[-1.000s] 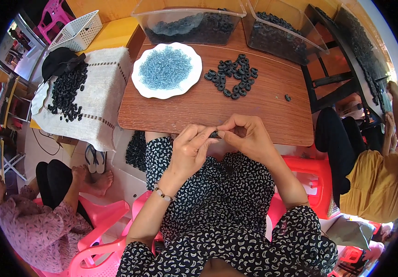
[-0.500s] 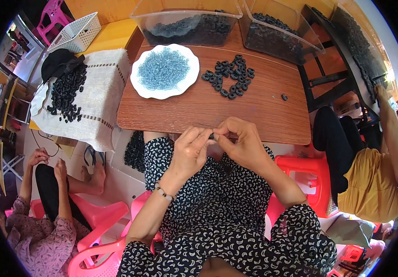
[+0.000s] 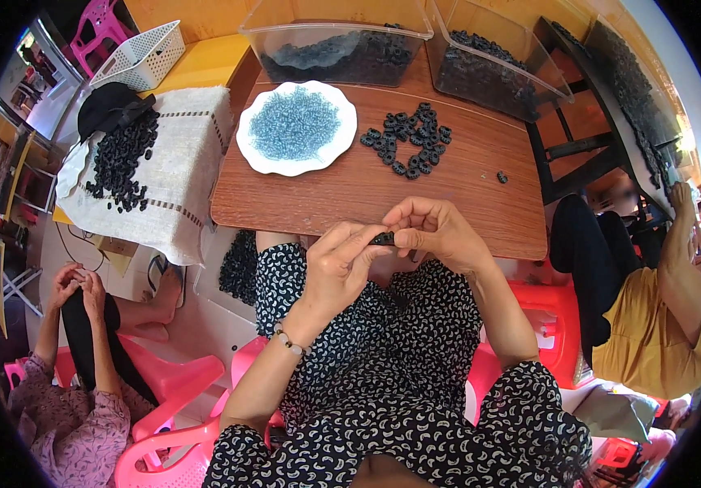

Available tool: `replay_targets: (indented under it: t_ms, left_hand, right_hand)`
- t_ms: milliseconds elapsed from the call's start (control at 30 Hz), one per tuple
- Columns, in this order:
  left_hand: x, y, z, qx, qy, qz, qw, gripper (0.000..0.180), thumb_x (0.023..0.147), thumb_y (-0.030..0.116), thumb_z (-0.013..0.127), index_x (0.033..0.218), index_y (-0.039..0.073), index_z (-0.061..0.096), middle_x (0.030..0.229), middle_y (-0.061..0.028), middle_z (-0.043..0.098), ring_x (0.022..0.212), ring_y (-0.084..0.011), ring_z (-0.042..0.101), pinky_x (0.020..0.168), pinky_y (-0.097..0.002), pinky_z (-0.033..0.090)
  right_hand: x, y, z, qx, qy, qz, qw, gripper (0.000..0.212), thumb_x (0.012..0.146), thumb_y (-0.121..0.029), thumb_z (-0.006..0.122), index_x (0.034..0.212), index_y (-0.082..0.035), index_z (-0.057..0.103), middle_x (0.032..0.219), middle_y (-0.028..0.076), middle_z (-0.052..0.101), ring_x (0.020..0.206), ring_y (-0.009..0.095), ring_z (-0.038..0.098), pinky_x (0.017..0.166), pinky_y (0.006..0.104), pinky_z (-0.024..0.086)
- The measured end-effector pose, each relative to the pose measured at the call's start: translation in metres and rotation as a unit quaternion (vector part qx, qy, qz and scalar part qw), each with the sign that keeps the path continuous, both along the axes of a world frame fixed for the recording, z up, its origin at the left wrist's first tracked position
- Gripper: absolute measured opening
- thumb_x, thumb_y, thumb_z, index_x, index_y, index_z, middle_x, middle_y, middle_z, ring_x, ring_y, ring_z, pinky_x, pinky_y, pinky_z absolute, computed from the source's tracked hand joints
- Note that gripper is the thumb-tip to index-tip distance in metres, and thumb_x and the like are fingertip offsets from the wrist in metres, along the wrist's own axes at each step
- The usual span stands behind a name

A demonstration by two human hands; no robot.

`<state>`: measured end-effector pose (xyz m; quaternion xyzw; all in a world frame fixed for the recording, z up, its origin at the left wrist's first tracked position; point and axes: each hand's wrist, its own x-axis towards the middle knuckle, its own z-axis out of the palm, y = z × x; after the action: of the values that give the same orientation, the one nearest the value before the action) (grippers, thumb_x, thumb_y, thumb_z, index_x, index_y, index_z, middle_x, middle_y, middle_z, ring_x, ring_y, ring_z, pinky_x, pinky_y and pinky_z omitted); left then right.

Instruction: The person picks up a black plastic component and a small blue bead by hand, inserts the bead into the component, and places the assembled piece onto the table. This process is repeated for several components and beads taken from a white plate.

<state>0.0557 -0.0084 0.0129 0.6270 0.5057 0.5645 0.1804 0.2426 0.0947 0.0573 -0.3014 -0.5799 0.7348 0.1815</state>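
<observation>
A small black plastic piece [image 3: 382, 238] is pinched between the thumb and fingers of my left hand [image 3: 340, 259], above my lap at the table's front edge. My right hand [image 3: 441, 236] is closed beside it, its thumb and forefinger at the piece's right end; whether a tiny part sits between those fingertips is too small to tell. Similar black pieces lie in a loose cluster [image 3: 409, 140] on the brown table [image 3: 301, 199]. One single black piece [image 3: 502, 176] lies apart on the right. A white scalloped plate [image 3: 246, 146] holds a heap of small clear bluish parts [image 3: 295, 124].
Two clear bins [image 3: 334, 32] with black pieces stand at the table's back. On the left, a cloth-covered table [image 3: 192, 154] bears a black pile [image 3: 122, 163] and a cap. Co-workers sit on both sides, one in a purple top [image 3: 78, 431], one in yellow [image 3: 651, 333].
My right hand has lifted and turned slightly, its fingers now more raised. More of the black piece shows between my hands. The left co-worker's hands have come together.
</observation>
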Motion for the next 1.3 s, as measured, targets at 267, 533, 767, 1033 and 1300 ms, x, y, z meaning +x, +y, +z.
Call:
replay_targets:
  t_ms: [267,533,767,1033,1300]
  left_hand:
    - [-0.002,0.000,0.008,0.028,0.043,0.029,0.998,0.031,0.081,0.005,0.080,0.112,0.006,0.077,0.095,-0.0065,0.067,0.082,-0.0233,0.063,0.070,-0.0344,0.052]
    - [0.003,-0.003,0.008,0.044,0.090,0.048,0.994,0.035,0.075,0.005,0.082,0.109,0.010,0.078,0.099,-0.0063,0.060,0.089,-0.0254,0.054,0.074,-0.0362,0.047]
    - [0.002,-0.004,0.009,0.064,0.102,0.047,0.992,0.039,0.075,0.005,0.082,0.114,0.009,0.077,0.100,-0.0071,0.060,0.090,-0.0267,0.055,0.075,-0.0378,0.048]
    - [-0.002,-0.002,0.009,0.079,0.139,0.053,0.986,0.037,0.076,0.008,0.082,0.112,0.008,0.076,0.099,-0.0074,0.060,0.090,-0.0270,0.055,0.074,-0.0390,0.047]
    - [-0.007,0.000,0.009,0.051,0.132,0.069,0.988,0.034,0.073,0.014,0.085,0.106,0.008,0.079,0.096,-0.0061,0.059,0.088,-0.0246,0.055,0.072,-0.0375,0.047]
  right_hand:
    - [-0.003,0.001,-0.014,-0.080,0.045,0.026,0.995,0.050,0.101,-0.037,0.068,0.132,0.002,0.064,0.117,0.010,0.070,0.091,0.015,0.069,0.084,0.0282,0.058]
    - [0.000,-0.002,-0.024,-0.191,0.136,0.118,0.965,0.057,0.102,-0.040,0.064,0.135,0.007,0.060,0.120,0.015,0.070,0.101,0.021,0.072,0.091,0.0342,0.058]
    - [-0.003,-0.006,-0.041,-0.224,0.190,0.105,0.950,0.054,0.102,-0.036,0.065,0.133,0.007,0.061,0.121,0.016,0.069,0.106,0.023,0.070,0.095,0.0346,0.057]
    - [-0.012,-0.012,-0.040,-0.226,0.194,0.084,0.951,0.048,0.102,-0.033,0.065,0.128,0.007,0.064,0.115,0.016,0.071,0.109,0.023,0.069,0.098,0.0415,0.056]
    - [-0.009,-0.013,-0.031,-0.238,0.132,0.031,0.962,0.053,0.100,-0.046,0.066,0.120,0.002,0.066,0.107,0.011,0.073,0.090,0.017,0.072,0.080,0.0300,0.060]
